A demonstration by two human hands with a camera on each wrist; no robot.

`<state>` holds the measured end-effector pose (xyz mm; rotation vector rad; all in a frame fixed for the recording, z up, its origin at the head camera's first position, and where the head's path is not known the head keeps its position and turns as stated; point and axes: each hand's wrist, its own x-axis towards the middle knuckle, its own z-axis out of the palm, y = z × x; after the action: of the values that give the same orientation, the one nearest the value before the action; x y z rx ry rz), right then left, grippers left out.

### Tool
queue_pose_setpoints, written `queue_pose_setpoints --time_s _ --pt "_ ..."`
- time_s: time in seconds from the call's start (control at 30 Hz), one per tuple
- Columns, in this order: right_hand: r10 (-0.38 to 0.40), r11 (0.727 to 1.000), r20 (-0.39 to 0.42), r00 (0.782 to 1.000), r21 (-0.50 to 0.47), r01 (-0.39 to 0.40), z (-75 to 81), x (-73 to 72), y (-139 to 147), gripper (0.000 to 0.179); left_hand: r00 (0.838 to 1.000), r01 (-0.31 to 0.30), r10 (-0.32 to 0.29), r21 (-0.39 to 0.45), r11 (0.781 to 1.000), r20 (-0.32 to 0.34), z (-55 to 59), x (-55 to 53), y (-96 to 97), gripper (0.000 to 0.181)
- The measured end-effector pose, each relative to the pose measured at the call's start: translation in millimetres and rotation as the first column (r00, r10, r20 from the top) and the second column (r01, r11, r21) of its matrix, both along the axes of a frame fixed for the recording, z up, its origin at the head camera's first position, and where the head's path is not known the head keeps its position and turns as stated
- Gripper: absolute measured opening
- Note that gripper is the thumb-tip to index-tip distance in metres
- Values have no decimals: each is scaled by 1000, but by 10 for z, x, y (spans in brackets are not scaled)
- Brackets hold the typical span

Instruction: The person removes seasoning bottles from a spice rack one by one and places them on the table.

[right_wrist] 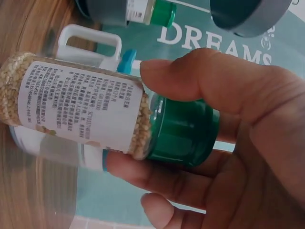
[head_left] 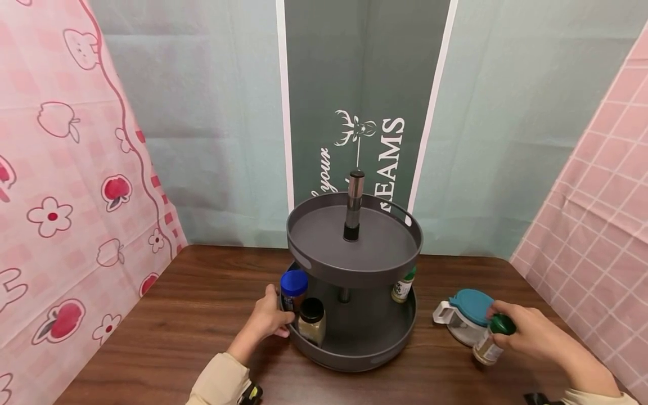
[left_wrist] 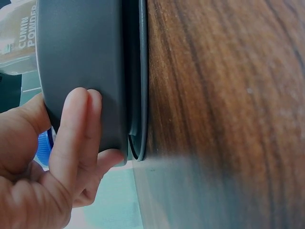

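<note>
**Now Held in the Right Hand (head_left: 526,327), Right of the Two-Tier Stand (head_left: 354,273): Seed Jar (right_wrist: 105,109)**

Gripped near the green cap (right_wrist: 183,132), thumb on one side, fingers on the other. Tilted along its length, cap up toward the palm, base down and leftward; whether touching the table (head_left: 202,304), impossible to tell. Just in front of the blue-lidded pot (head_left: 460,333). Well apart, to the left: the lower tray (head_left: 361,337), with another green-capped jar (head_left: 403,289) on its near side. At the far, left rim: the left hand (head_left: 270,314), holding the tray's wall beside a blue-capped jar (head_left: 294,286) and a black-capped jar (head_left: 311,323).
</note>
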<state>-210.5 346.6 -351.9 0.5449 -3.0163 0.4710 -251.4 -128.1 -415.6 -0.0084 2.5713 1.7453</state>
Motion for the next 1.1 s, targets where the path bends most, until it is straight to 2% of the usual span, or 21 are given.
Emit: queue_pose_setpoints --time_s 0.2,0.33,0.67,1.1 --pt "-7 1000 -72 997 29 9 -42 11 148 27 1000 -3 3 3 1000 -7 3 12 -6 56" --pt "-27 999 -71 997 32 30 -39 -11 233 26 1000 -6 6 0 1000 -10 12 15 -11 56" --pt "-108 993 -10 994 45 109 -56 -150 413 27 1000 -12 12 1 1000 -12 11 18 -11 56" --pt "-135 989 -90 987 45 140 -170 -208 557 31 1000 11 -11 20 1000 -15 -2 11 5 54"
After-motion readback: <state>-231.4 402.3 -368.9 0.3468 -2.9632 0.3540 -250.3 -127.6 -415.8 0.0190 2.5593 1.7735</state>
